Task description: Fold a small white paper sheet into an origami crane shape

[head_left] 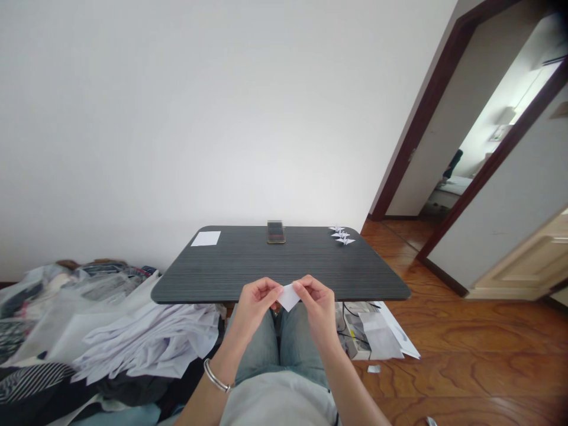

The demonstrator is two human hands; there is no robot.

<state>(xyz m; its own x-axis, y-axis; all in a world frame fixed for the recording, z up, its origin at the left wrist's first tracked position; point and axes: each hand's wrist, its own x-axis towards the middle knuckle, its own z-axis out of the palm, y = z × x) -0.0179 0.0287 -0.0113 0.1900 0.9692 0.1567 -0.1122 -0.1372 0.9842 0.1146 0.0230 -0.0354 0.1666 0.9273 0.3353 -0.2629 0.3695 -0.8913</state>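
A small folded piece of white paper [289, 297] is held between my two hands, just off the near edge of the dark table [248, 266]. My left hand [260, 300] pinches its left corner between thumb and fingers. On the opposite corner, my right hand [316, 299] has the same kind of pinch. The paper's lower point hangs down over my lap. At the table's far right lie several white paper cranes [342, 235]. A flat stack or sheet of white paper [206, 238] rests at the far left.
A phone-like dark device [276, 232] leans at the table's back middle, near the white wall [222, 118]. Clothes and plastic bags [89, 296] are heaped on the left. Papers and a box with cables [357, 337] sit on the wooden floor [465, 349] at right, near a doorway.
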